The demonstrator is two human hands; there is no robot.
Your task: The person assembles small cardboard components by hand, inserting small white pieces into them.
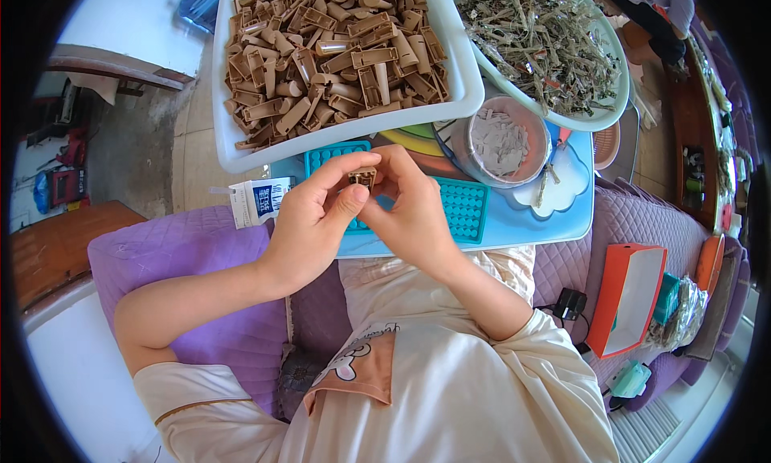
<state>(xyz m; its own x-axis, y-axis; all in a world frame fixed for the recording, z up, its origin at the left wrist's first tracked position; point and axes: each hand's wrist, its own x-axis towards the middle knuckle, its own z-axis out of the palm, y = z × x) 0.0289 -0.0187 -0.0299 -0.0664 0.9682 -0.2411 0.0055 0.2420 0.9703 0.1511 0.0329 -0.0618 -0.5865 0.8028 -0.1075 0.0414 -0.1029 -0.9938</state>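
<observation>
One small brown piece (363, 176) is held in front of the chest, above the near edge of the blue table (522, 236); it is pinched between thumb and index finger of the left hand (313, 214); the right hand (414, 214) is curled in close beside it, but whether the piece is also gripped by its fingertips cannot be told.

The piece could be dropped, since it is small and is held only by the fingertips; if it were let slip, it might be lost in the lap or under the table edge; the white carton (257, 202), set near the left forearm, could be knocked by an elbow; the white bin (345, 134) is heaped, so loose parts could be spilled by a bump.

One bin, one pale green basin (614, 101), one bucket (459, 156) and one carton are counted; the brown parts (337, 45) in the bin, the grey strips (538, 37) in the basin and the pale slips (499, 138) in the bucket are too many to be counted; teal tray (462, 210) sections are seen on both sides of the hands, though whether one or two trays are there is hidden.
</observation>
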